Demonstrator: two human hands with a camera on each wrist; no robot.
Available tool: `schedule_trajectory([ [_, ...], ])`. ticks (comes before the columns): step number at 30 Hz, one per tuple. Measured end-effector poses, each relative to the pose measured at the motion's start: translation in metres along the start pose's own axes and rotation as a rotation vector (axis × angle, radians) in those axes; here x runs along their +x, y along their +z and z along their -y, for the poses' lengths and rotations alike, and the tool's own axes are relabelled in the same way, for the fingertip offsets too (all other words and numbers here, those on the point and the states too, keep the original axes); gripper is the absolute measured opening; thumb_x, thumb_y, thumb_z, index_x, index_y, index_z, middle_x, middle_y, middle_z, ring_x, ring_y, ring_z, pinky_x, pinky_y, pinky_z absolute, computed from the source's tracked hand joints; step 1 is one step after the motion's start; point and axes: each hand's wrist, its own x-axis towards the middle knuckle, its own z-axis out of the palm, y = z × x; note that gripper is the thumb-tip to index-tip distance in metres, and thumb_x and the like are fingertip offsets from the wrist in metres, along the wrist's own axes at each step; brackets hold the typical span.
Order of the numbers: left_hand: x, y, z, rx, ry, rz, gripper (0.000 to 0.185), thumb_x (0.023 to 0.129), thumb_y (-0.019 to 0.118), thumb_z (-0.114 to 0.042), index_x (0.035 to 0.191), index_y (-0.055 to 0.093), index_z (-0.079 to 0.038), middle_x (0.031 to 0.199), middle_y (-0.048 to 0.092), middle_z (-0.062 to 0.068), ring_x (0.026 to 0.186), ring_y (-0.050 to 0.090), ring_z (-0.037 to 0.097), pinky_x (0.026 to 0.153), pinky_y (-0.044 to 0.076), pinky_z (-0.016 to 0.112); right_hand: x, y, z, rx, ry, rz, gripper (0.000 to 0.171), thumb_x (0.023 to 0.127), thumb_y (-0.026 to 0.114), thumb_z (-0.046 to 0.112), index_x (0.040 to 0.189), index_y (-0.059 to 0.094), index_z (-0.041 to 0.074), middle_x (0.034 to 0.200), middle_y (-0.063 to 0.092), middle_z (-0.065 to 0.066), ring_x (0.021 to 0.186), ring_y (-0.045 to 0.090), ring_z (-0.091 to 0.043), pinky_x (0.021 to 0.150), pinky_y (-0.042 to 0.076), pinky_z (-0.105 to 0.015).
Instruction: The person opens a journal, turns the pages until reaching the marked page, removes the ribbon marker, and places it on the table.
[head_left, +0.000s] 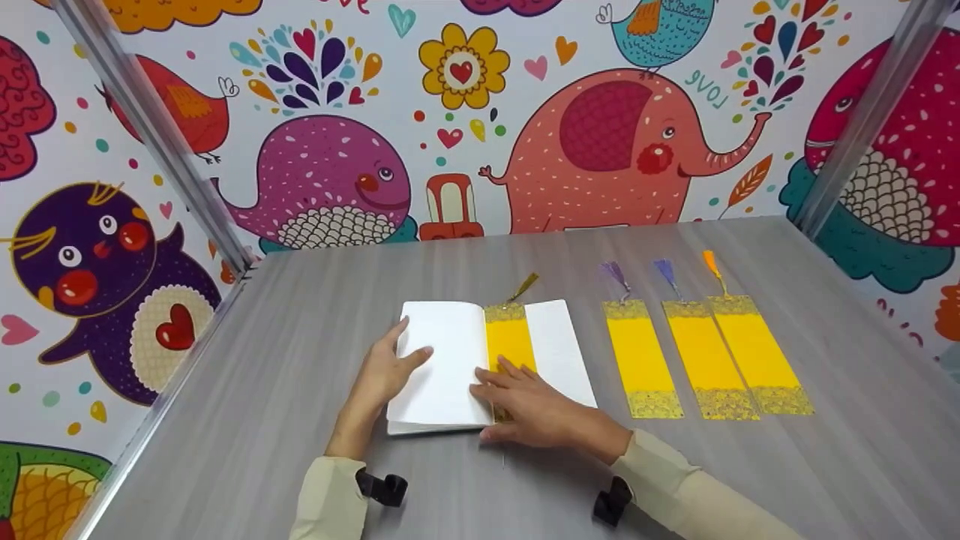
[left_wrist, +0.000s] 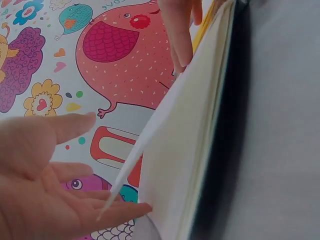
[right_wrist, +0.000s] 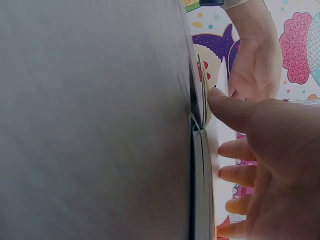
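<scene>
An open notebook (head_left: 442, 367) with blank white pages lies on the table. Along its middle fold lies a yellow bookmark (head_left: 509, 336) with patterned gold ends and an olive tassel (head_left: 528, 286). My left hand (head_left: 384, 367) is at the notebook's left edge, thumb over the page. In the left wrist view a loose page (left_wrist: 145, 145) stands raised, with straight fingers behind it and the thumb apart. My right hand (head_left: 540, 409) rests over the bookmark's lower part with fingers extended, hiding that part. From the notebook's bottom edge hangs a thin ribbon (right_wrist: 184, 87).
Three more yellow bookmarks lie right of the notebook: one with a purple tassel (head_left: 616, 276), one with a blue tassel (head_left: 665, 271), one with an orange tassel (head_left: 712, 264). Cartoon-printed walls (head_left: 465, 150) and metal posts (head_left: 172, 150) bound the grey table (head_left: 322, 300).
</scene>
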Motion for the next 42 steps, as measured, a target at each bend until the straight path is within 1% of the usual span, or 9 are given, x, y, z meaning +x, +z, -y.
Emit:
schedule_trajectory([
  [5,-0.002,0.007,0.003,0.134,0.032,0.004,0.069,0.094,0.069,-0.017,0.154,0.037,-0.005,0.161,0.024,0.031,0.15,0.024,0.048,0.122,0.025,0.058,-0.002,-0.001,0.001,-0.016,-0.008,0.021,0.068,0.092,0.068,0.047,0.15,0.048,0.019,0.163,0.036,-0.004,0.155,0.018,-0.04,0.124,0.018,-0.061],
  [10,-0.004,0.015,0.005,0.252,0.063,0.069,0.068,0.093,0.071,-0.017,0.153,0.04,-0.006,0.163,0.017,0.031,0.151,0.02,0.048,0.122,0.024,0.059,-0.004,-0.003,0.002,-0.039,-0.016,0.056,0.069,0.092,0.07,0.044,0.152,0.045,0.019,0.164,0.035,-0.003,0.155,0.02,-0.039,0.123,0.02,-0.061],
  [13,-0.005,0.019,0.007,0.304,0.082,0.116,0.068,0.092,0.072,-0.019,0.152,0.042,-0.007,0.164,0.016,0.029,0.152,0.016,0.048,0.122,0.021,0.06,-0.005,-0.004,0.002,-0.058,-0.016,0.075,0.071,0.092,0.07,0.043,0.153,0.043,0.02,0.165,0.033,-0.002,0.155,0.02,-0.038,0.123,0.02,-0.061],
  [18,-0.006,0.022,0.011,0.356,0.117,0.198,0.071,0.091,0.073,-0.021,0.152,0.041,-0.004,0.163,0.015,0.031,0.151,0.012,0.053,0.122,0.017,0.064,-0.006,-0.005,0.002,-0.058,-0.008,0.106,0.071,0.094,0.068,0.043,0.155,0.04,0.021,0.166,0.03,0.0,0.156,0.018,-0.038,0.124,0.018,-0.062],
  [22,-0.007,0.023,0.014,0.4,0.122,0.251,0.073,0.091,0.073,-0.026,0.153,0.04,-0.004,0.163,0.014,0.033,0.151,0.011,0.054,0.12,0.014,0.069,-0.006,-0.006,0.002,-0.064,-0.016,0.11,0.071,0.094,0.068,0.042,0.155,0.039,0.021,0.166,0.03,0.0,0.155,0.019,-0.038,0.123,0.019,-0.063],
  [27,-0.008,0.022,0.015,0.439,0.114,0.299,0.077,0.091,0.073,-0.03,0.154,0.037,-0.004,0.164,0.012,0.032,0.152,0.008,0.053,0.119,0.01,0.071,-0.006,-0.005,0.002,-0.069,-0.03,0.103,0.07,0.094,0.069,0.039,0.155,0.04,0.02,0.166,0.03,-0.001,0.155,0.019,-0.039,0.122,0.02,-0.064],
  [32,-0.009,0.022,0.015,0.457,0.111,0.312,0.077,0.091,0.073,-0.032,0.154,0.038,-0.005,0.163,0.012,0.033,0.152,0.008,0.053,0.119,0.009,0.072,-0.008,-0.006,0.001,-0.071,-0.053,0.093,0.07,0.094,0.07,0.037,0.154,0.041,0.017,0.165,0.031,-0.004,0.154,0.02,-0.042,0.12,0.021,-0.067],
  [38,-0.009,0.023,0.014,0.475,0.115,0.317,0.078,0.091,0.072,-0.032,0.154,0.037,-0.003,0.163,0.011,0.033,0.152,0.008,0.053,0.119,0.009,0.072,-0.008,-0.007,0.001,-0.063,-0.047,0.1,0.069,0.094,0.069,0.038,0.154,0.041,0.017,0.165,0.032,-0.003,0.154,0.02,-0.041,0.121,0.02,-0.065],
  [42,-0.009,0.024,0.014,0.488,0.122,0.321,0.078,0.091,0.072,-0.033,0.154,0.036,-0.003,0.163,0.012,0.033,0.152,0.008,0.054,0.118,0.009,0.073,-0.005,-0.011,0.003,-0.052,-0.044,0.097,0.067,0.093,0.069,0.04,0.151,0.046,0.016,0.162,0.039,-0.004,0.154,0.025,-0.039,0.121,0.021,-0.064],
])
